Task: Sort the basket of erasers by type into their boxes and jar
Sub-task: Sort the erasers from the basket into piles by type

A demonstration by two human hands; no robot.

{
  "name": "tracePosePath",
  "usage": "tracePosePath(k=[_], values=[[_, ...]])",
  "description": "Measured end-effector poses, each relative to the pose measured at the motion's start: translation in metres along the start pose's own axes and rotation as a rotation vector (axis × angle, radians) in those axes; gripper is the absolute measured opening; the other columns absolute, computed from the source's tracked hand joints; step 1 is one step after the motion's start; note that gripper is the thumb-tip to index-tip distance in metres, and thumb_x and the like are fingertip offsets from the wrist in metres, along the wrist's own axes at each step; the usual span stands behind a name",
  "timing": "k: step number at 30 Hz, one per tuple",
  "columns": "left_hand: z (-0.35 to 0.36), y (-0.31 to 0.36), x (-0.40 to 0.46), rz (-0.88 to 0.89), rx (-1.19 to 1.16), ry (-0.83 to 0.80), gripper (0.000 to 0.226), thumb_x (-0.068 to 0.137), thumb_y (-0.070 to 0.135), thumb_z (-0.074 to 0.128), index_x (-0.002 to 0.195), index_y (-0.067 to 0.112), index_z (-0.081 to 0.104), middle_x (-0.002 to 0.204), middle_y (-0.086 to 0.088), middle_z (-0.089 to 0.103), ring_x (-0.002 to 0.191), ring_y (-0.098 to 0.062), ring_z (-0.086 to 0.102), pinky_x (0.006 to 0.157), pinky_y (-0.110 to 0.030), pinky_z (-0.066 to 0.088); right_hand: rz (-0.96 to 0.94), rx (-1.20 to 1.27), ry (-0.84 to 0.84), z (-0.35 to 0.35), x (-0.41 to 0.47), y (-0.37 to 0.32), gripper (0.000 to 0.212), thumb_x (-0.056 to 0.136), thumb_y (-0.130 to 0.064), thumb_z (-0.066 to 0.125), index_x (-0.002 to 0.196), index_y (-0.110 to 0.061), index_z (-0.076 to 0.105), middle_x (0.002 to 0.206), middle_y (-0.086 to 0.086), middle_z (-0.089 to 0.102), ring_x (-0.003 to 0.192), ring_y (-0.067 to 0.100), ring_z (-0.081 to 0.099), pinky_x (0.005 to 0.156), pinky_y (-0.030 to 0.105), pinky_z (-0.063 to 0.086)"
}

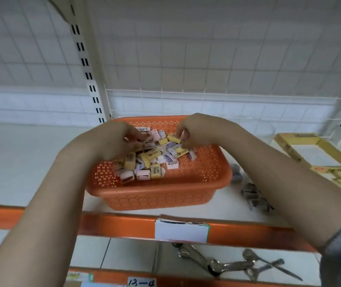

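Note:
An orange perforated basket stands on the white shelf and holds a pile of small wrapped erasers, yellow, pink and white. Both my hands reach into it. My left hand lies over the pile's left side with fingers curled among the erasers. My right hand hovers over the far right of the pile, fingertips pinching a small pinkish eraser. A yellow open box lies on the shelf at the right. A clear jar is faintly visible behind my right forearm.
Dark loose erasers lie on the shelf right of the basket. The shelf's orange front edge carries a white label. Metal scissors lie on the lower shelf. A wire grid backs the shelf.

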State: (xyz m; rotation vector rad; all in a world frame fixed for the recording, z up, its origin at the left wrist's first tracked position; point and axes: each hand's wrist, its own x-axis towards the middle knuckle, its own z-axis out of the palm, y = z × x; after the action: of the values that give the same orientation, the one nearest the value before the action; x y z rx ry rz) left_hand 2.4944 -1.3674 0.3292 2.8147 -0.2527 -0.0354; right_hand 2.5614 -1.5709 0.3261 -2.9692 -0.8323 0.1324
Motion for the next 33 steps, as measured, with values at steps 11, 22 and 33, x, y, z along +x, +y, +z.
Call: tracePosePath(k=[11, 22, 33], values=[[0.003, -0.029, 0.018, 0.103, 0.044, -0.078, 0.026, 0.093, 0.024, 0.055, 0.118, 0.024, 0.064, 0.122, 0.0, 0.061, 0.104, -0.013, 0.057, 0.084, -0.024, 0.04, 0.024, -0.625, -0.067, 0.039, 0.041, -0.017, 0.019, 0.088, -0.012, 0.06, 0.107, -0.013, 0.059, 0.102, 0.002, 0.064, 0.093, 0.024, 0.063, 0.048, 0.03, 0.035], [0.001, -0.037, 0.046, 0.019, 0.099, -0.001, 0.024, 0.092, 0.023, 0.054, 0.112, 0.026, 0.067, 0.118, 0.002, 0.063, 0.103, -0.015, 0.057, 0.086, -0.029, 0.045, 0.068, -0.492, -0.02, 0.032, 0.042, -0.016, 0.012, 0.09, -0.009, 0.052, 0.101, -0.013, 0.055, 0.091, 0.002, 0.055, 0.084, 0.023, 0.055, 0.061, 0.033, 0.042], [0.017, -0.025, 0.098, -0.099, 0.199, 0.034, 0.038, 0.083, 0.036, 0.067, 0.113, 0.013, 0.065, 0.106, -0.005, 0.066, 0.095, -0.021, 0.061, 0.078, -0.032, 0.049, 0.23, 0.357, 0.46, 0.003, -0.015, -0.011, 0.017, 0.081, -0.028, 0.069, 0.094, -0.02, 0.062, 0.088, -0.003, 0.062, 0.084, 0.016, 0.059, 0.069, 0.027, 0.045]])
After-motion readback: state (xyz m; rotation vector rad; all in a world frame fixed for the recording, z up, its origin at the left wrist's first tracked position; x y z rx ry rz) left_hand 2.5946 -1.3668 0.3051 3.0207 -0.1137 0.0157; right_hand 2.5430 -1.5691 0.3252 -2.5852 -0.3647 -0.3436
